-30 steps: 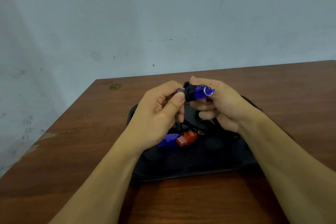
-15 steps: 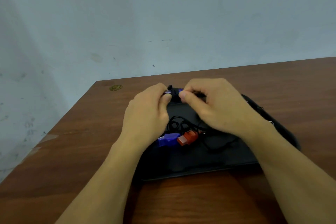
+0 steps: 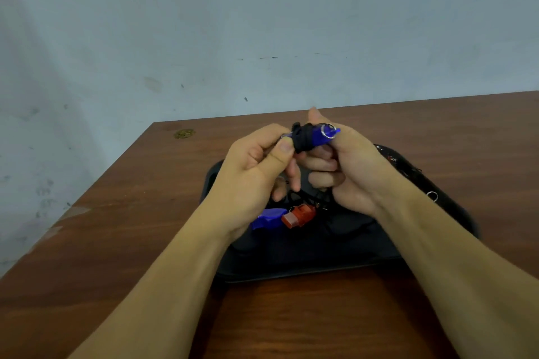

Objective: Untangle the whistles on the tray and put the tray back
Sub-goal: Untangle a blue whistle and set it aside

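Both hands are raised above the black tray (image 3: 306,259), which lies flat on the brown wooden surface (image 3: 116,242).

Held whistle: a blue whistle (image 3: 322,135) sits between the two hands, above the far half of the tray and clear of it. A black cord (image 3: 302,140) is wound in a thick bundle round its left part. A small metal split ring (image 3: 328,129) shows at its right end.

Left hand (image 3: 253,181): grip closed on the left end of the blue whistle, thumb tip pressed against the cord bundle, fingers curled beneath.

Right hand (image 3: 347,172): grip closed on the right part of the same whistle, which rests across the top of the hand; lower fingers curled into the palm. Whether they also hold cord cannot be told.

On the tray: a second blue whistle (image 3: 269,217) and a red whistle (image 3: 300,215) lie touching each other, near the tray's middle, just below the left hand. Loose black cord (image 3: 318,201) runs among them; its course under the hands is hidden. Another metal ring (image 3: 432,196) lies near the tray's right rim, by the right forearm.

Background: pale blue-grey wall (image 3: 262,23) behind the surface; a small yellowish mark (image 3: 184,133) near the surface's far left corner.
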